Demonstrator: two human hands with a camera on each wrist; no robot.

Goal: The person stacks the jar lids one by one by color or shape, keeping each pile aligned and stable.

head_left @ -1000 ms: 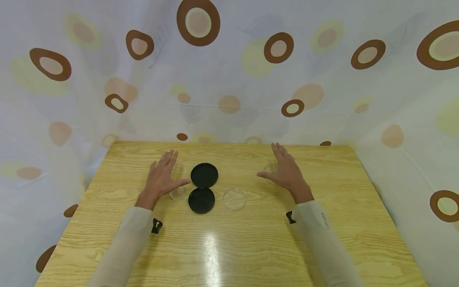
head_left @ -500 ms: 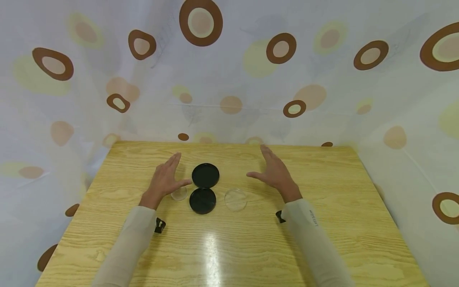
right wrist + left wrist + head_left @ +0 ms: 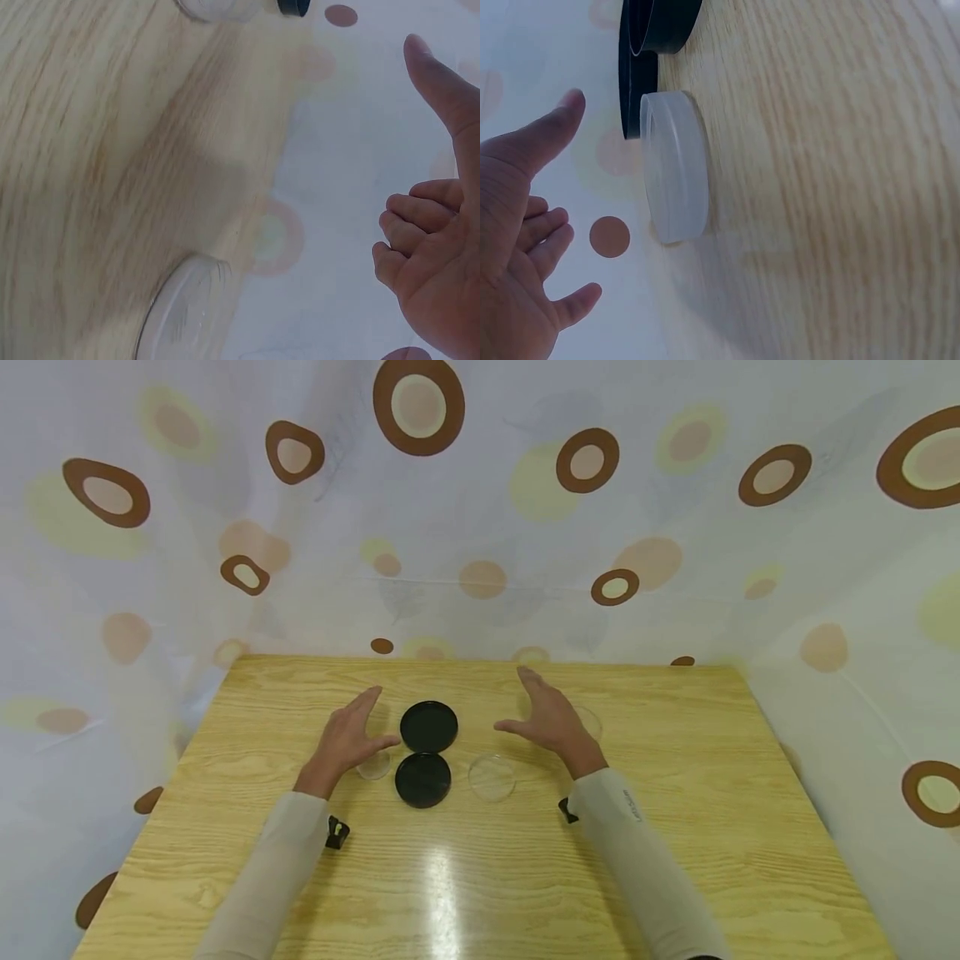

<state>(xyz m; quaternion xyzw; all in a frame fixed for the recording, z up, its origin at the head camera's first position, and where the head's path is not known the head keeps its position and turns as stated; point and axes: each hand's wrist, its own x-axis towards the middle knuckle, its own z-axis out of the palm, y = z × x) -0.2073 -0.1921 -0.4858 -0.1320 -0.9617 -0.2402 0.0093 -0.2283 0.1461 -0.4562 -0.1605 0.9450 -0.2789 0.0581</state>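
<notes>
Black shows nearest: the near dish [image 3: 423,781] lies flat on the wood worktop [image 3: 532,893], with the middle clear dish [image 3: 492,778] just beside it at 3 o'clock in the head view. Between 9 and 10 o'clock from the near dish sits the left clear dish [image 3: 373,766], partly covered by the left hand [image 3: 345,743]. That hand is empty, thumb spread wide, with this dish close by at its 4 o'clock but untouched. Next back is the far dish [image 3: 429,727], also black, at the near dish's 12 o'clock. The right hand [image 3: 550,720], likewise empty and spread, has the middle clear dish between 7 and 8 o'clock and the right clear dish [image 3: 591,723] at 3. Round shapes offer no long axis; any reach for the black pair seems to turn on the left hand being nearer, the pair lying between its 2 and 4 o'clock.
</notes>
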